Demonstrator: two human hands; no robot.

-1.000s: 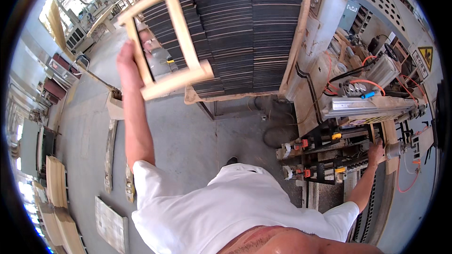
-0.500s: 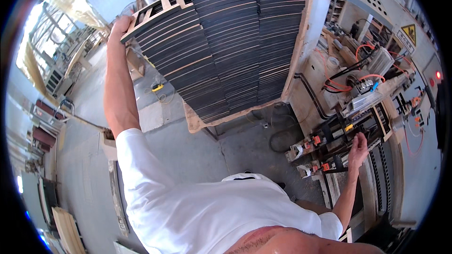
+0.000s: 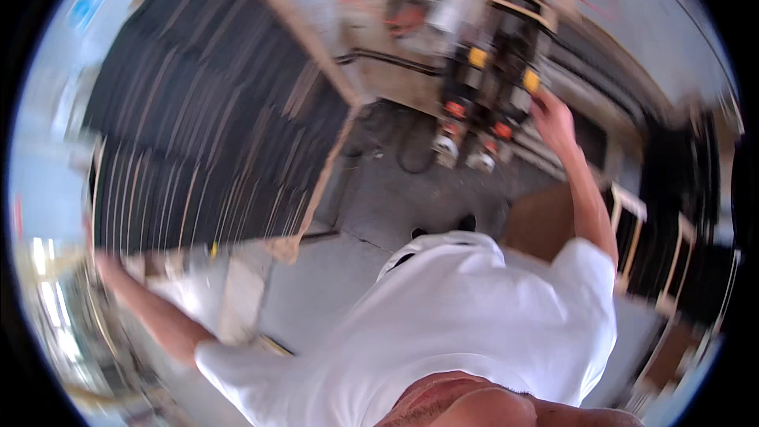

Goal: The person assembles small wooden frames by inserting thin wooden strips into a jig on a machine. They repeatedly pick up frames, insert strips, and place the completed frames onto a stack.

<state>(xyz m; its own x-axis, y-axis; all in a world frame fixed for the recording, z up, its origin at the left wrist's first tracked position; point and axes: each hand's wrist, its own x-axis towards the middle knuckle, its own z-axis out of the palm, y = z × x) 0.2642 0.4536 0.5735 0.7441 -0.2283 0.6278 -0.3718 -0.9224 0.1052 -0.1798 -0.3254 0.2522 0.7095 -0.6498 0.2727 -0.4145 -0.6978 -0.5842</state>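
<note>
A tall stack of black slats or panels with pale wooden edges (image 3: 205, 134) rises at the left. My left hand (image 3: 101, 259) is at the stack's outer edge; blur and the stack hide its fingers. My right hand (image 3: 553, 120) reaches over the clamping machine (image 3: 494, 91), nearest to a yellow part (image 3: 530, 79). Its fingers look loosely apart, with nothing visible in them. A pale wooden frame (image 3: 518, 6) lies on the machine's far end, beyond the hand.
Further pale wooden frames with dark gaps (image 3: 652, 241) stand at the right, beside my right arm. Metal cylinders with hoses (image 3: 443, 0) sit at the top, blurred. Grey floor (image 3: 316, 300) lies between the stack and me. A wooden board edge (image 3: 324, 174) runs under the stack.
My view has swung to the right and blurred, so the stack now sits further left. My left hand was on a wooden frame atop the stack. The right hand remains near the machine.
</note>
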